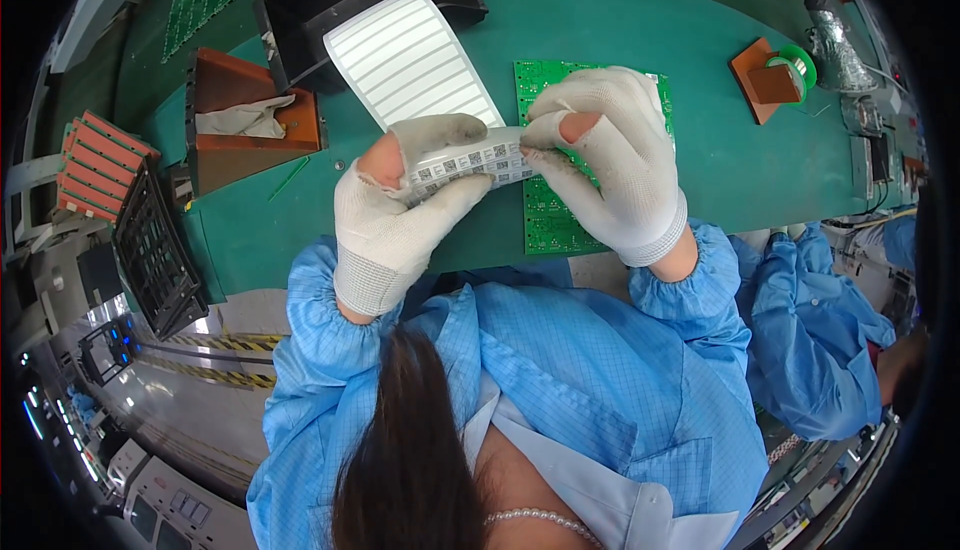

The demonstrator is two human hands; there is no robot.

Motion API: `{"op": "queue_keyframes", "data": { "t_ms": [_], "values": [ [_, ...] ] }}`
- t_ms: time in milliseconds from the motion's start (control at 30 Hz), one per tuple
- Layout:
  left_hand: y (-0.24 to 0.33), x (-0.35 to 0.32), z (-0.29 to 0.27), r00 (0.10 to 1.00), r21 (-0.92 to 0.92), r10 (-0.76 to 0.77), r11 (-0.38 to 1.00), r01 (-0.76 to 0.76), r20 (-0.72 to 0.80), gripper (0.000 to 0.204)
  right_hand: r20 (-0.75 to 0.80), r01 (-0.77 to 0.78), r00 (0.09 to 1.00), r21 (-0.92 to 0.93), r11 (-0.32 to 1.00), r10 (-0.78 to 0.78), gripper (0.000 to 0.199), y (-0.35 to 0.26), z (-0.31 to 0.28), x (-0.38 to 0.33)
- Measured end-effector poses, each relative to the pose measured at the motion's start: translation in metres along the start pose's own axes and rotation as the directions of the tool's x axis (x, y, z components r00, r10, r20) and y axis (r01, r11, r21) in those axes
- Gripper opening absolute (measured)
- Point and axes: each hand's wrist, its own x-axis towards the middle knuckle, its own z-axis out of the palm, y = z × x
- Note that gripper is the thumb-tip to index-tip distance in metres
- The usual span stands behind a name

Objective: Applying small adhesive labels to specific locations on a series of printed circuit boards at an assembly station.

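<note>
A strip of white labels point(455, 165) printed with small square codes is bent over between my hands. My left hand point(385, 225), in a white knitted glove with the thumb tip bare, grips the strip between thumb and fingers. At its right end my gloved right hand point(625, 155) pinches the strip's edge; whether a single label is lifted off cannot be seen. Behind, the long white label backing point(410, 55) runs up into a black bin. Beneath my right hand lies a green circuit board point(555, 220), partly hidden by the hand.
The black bin point(370, 0) and a brown open box point(250, 155) with a cloth point(245, 120) stand at the left. A black rack point(155, 250) is at the table's left edge. A solder wire spool point(797, 68) sits far right. A co-worker's blue sleeve point(800, 310) is close on the right.
</note>
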Motion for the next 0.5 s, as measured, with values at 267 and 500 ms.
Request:
{"op": "queue_keyframes", "data": {
  "t_ms": [267,500],
  "values": [
    [-0.001,-0.005,-0.004,0.995,-0.231,-0.084,0.971,0.069,-0.054,0.04,0.15,-0.459,0.888,0.273,0.845,0.434,0.015,0.072,-0.044,-0.01],
    [-0.007,-0.002,-0.007,0.992,-0.196,-0.117,0.975,0.106,-0.045,0.036,0.296,-0.431,0.864,0.018,0.902,0.407,0.02,0.137,-0.024,-0.03]
  ]
}}
